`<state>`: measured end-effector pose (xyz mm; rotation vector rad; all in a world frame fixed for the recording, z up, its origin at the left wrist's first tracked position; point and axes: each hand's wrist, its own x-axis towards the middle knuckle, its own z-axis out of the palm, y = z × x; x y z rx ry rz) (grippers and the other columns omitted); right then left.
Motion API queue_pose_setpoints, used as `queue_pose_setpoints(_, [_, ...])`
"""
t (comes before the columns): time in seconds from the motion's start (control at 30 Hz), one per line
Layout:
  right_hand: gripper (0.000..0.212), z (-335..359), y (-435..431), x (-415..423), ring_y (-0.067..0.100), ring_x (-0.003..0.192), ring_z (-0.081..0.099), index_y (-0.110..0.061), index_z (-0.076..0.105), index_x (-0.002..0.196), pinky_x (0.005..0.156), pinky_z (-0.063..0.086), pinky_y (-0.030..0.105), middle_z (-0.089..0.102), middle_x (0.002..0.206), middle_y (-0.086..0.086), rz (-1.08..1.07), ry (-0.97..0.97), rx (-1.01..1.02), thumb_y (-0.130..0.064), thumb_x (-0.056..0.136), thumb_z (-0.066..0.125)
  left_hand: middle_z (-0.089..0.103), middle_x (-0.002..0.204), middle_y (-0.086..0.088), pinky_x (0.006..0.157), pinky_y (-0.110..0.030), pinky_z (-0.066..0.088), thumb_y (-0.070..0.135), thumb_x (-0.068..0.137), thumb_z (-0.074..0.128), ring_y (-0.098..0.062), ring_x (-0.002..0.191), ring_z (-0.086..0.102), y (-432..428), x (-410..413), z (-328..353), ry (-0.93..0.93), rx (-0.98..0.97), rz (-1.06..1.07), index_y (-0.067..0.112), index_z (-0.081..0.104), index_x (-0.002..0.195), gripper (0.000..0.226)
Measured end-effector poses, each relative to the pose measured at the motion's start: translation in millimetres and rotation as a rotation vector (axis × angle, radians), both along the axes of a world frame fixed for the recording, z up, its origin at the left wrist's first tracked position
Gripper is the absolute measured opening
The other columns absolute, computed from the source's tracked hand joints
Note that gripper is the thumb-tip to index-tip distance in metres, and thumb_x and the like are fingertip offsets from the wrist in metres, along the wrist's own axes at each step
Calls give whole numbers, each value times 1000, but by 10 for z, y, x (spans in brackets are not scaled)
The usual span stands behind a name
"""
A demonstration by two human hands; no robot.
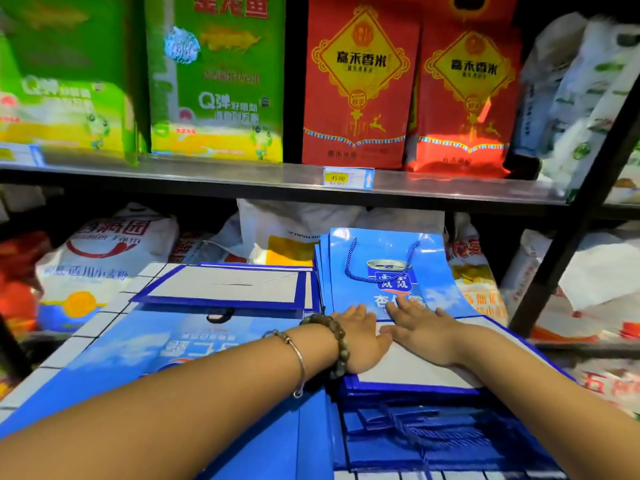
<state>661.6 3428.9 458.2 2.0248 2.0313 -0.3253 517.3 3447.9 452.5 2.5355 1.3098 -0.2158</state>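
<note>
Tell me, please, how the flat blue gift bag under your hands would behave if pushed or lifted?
The gift bag looks glossy, so it would probably slide easily over the stack beneath. Folded flat and thin, it is likely light and would bend when lifted by one edge. Its cord handle lies loose and may dangle.

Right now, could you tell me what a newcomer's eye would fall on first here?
The left hand and right hand press flat, side by side, on a stack of blue gift bags at the centre. On the shelf above, two red rice bags stand right of green bags.
</note>
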Motion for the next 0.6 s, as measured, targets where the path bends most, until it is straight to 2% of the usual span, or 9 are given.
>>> queue_pose_setpoints(0.13, [60, 58, -6, -39, 20, 144, -4, -22, -3, 148, 114, 2, 47, -10, 156, 3, 24, -4, 31, -51, 97, 13, 11, 155, -8, 114, -46, -1, 52, 95, 9, -22, 143, 9, -115, -61, 169, 116, 140, 25, 13, 13, 147, 65])
queue_pose_setpoints(0.2, [60, 109, -11, -39, 19, 144, -2, -21, -1, 148, 115, 3, 44, -7, 157, 4, 46, -4, 63, -50, 97, 13, 16, 155, -7, 114, -46, 1, 56, 94, 13, -23, 142, 12, -202, -110, 354, 74, 207, 49, 16, 13, 147, 66])
queue_pose_setpoints(0.27, [58, 150, -8, -23, 17, 144, -1, -20, 3, 148, 117, 4, 41, -2, 157, 4, 83, 19, 103, -48, 98, 14, 27, 151, -3, 113, -44, 7, 52, 95, 23, -22, 139, 22, -372, -240, 594, -58, 272, 50, 20, 22, 145, 59])
queue_pose_setpoints(0.37, [56, 236, -37, -27, 16, 143, 12, -19, 18, 146, 115, 11, 37, 14, 156, 2, 116, 149, 169, -45, 98, 26, 46, 139, 4, 107, -33, 27, 45, 94, 35, -16, 126, 41, -764, -701, 861, -323, 325, 82, 27, 40, 136, 45])
queue_pose_setpoints(0.43, [54, 330, -103, -100, 18, 138, 28, -19, 30, 142, 112, 21, 32, 29, 151, 0, 119, 240, 288, -43, 95, 38, 48, 135, 13, 101, -28, 35, 45, 93, 38, -9, 121, 44, -1022, -1100, 893, -427, 284, 116, 34, 43, 132, 41])
queue_pose_setpoints(0.53, [48, 489, -373, -450, 12, 128, 41, -23, 43, 135, 104, 31, 25, 43, 143, -5, 178, 435, 470, -41, 91, 50, 43, 131, 25, 100, -22, 34, 51, 91, 37, 1, 118, 42, -1302, -1645, 711, -423, 261, 216, 42, 41, 130, 40])
queue_pose_setpoints(0.6, [44, 544, -655, -779, 3, 118, 46, -27, 49, 129, 94, 32, 15, 49, 136, -11, 303, 548, 477, -40, 88, 55, 43, 131, 26, 102, -24, 31, 63, 86, 27, -1, 123, 40, -1359, -1871, 479, -344, 305, 260, 41, 43, 127, 49])
